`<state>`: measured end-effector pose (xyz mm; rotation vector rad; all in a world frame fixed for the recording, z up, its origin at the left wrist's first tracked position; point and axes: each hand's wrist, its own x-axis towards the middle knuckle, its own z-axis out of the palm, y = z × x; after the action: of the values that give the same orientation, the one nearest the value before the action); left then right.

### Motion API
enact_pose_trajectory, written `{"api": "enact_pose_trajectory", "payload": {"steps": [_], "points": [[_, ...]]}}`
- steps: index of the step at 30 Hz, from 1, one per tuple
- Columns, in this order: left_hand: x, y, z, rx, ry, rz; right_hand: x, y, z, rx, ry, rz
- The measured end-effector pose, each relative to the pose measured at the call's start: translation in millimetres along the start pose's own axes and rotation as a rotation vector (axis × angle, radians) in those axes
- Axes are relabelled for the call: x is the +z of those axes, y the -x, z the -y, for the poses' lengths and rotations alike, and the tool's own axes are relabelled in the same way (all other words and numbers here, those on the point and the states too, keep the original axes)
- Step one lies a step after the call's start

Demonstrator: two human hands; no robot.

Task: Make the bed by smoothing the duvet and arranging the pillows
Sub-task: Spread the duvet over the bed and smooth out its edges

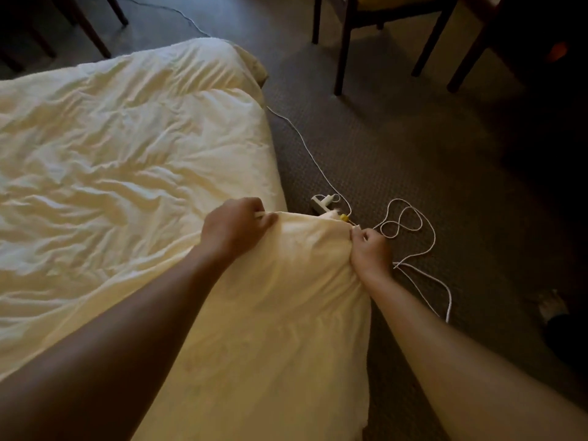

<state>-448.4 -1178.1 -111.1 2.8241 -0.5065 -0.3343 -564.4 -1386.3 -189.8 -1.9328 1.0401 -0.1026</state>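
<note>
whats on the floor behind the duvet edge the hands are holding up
A white cord looped on the carpet and a white plug block show past the duvet. Whatever lies under the lifted edge is covered.

A brown, finely patterned carpet (397,148) covers the floor. On it lies a thin white cord (416,249), running in a long line and then curling into loose loops. A small white plug adapter (323,201) sits on the carpet at the near end of the cord's straight run. Farther along the carpet from the cord stand dark wooden chair legs (342,58), with a second set (95,30) well apart from them.
</note>
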Motion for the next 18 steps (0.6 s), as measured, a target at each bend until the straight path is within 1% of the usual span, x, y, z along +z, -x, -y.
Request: {"api": "enact_pose_trajectory", "payload": {"steps": [3,6,8,10,11,12,13,14,15,16,18], "points": [[23,-34,3,-0.062,-0.034,0.020,17,-32,-4,-0.005,-0.023,0.008],[48,-58,9,-0.096,-0.006,0.063,32,-51,-9,0.039,-0.040,0.093],[61,-61,11,-0.048,-0.074,0.104,44,-59,-21,0.151,0.000,0.221],[68,-58,12,0.021,-0.168,0.076,54,-63,-31,0.287,0.029,0.354],[69,-57,14,0.042,-0.204,0.046,57,-64,-33,0.285,0.041,0.364],[69,-56,16,0.054,-0.237,0.027,61,-63,-31,0.203,0.042,0.350],[68,-56,19,0.058,-0.268,0.031,64,-64,-27,0.072,0.035,0.334],[66,-57,21,0.050,-0.285,0.059,67,-66,-22,-0.062,0.021,0.337],[65,-58,23,0.038,-0.286,0.096,71,-68,-16,-0.167,0.022,0.377],[64,-58,24,0.029,-0.277,0.125,75,-72,-11,-0.223,0.043,0.444],[62,-60,24,0.029,-0.260,0.140,84,-81,-5,-0.207,0.131,0.597]]}}
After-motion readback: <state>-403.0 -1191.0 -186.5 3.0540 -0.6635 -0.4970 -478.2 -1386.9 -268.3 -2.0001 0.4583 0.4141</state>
